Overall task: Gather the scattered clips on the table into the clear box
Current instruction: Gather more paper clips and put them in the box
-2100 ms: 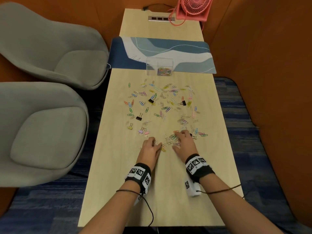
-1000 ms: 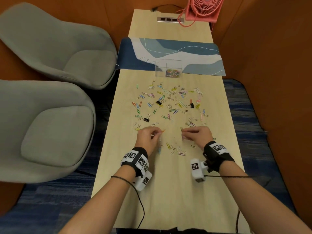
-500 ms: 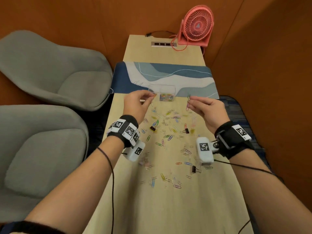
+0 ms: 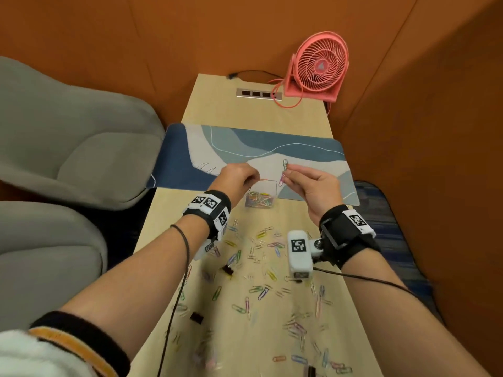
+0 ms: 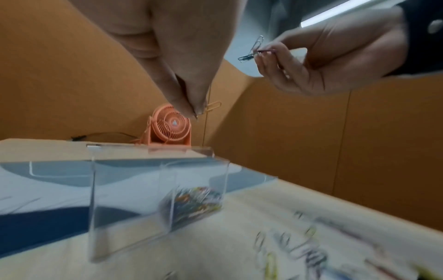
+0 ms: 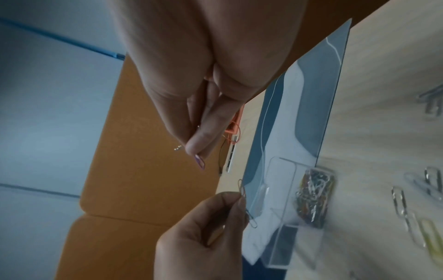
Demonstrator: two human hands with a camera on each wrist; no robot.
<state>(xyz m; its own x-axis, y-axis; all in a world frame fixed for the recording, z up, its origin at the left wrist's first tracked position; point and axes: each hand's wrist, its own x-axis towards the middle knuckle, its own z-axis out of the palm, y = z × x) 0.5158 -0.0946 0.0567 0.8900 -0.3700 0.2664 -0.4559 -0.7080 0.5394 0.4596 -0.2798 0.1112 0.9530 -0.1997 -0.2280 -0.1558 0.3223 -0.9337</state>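
The clear box (image 4: 275,190) stands at the near edge of the desk mat, with a pile of coloured clips in its right compartment (image 5: 191,200). My left hand (image 4: 255,180) hovers just above the box and pinches an orange paper clip (image 5: 214,106). Beside it, my right hand (image 4: 287,172) pinches a few clips, one green (image 4: 285,164) and one pink (image 4: 282,181), a little right of the box. Many coloured paper clips (image 4: 261,268) and black binder clips (image 4: 228,270) lie scattered on the wooden table under my forearms.
A blue and white desk mat (image 4: 245,148) lies across the table behind the box. A pink fan (image 4: 317,69) and a socket strip (image 4: 258,93) sit at the far end. Grey chairs (image 4: 68,148) stand on the left, and orange walls close in behind and on the right.
Both hands lifted off the near part of the table with clips pinched and moved forward to the box. The left hand now hangs over it.
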